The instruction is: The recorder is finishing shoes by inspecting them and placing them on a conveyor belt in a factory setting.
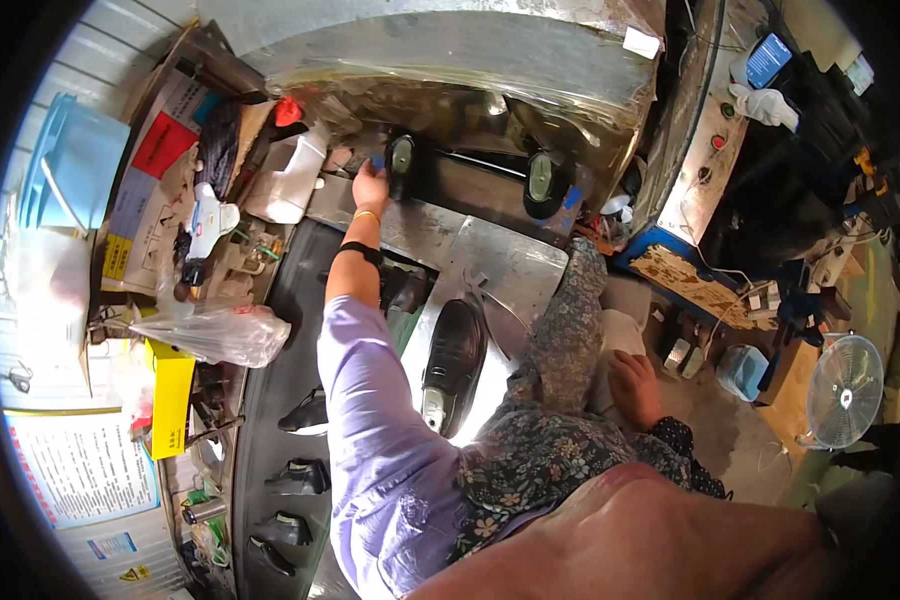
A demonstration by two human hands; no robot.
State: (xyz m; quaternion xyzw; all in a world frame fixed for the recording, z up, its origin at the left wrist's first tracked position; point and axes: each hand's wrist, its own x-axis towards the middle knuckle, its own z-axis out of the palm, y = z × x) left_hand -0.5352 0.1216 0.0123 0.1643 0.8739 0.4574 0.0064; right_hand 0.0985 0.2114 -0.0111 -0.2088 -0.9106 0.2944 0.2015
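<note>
One left hand [370, 188] up at machine, touching black shoe [401, 165]; grip unclear; rt hand [638, 388] resting open.

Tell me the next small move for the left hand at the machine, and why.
Probably close the left hand on the dark shoe at the machine's opening and draw it back: the fingers already touch it. The right hand rests idle on the lap.

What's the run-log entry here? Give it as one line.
left hand at dark shoe on machine, grip unclear | right hand not seen | black shoe lying on metal table
</note>
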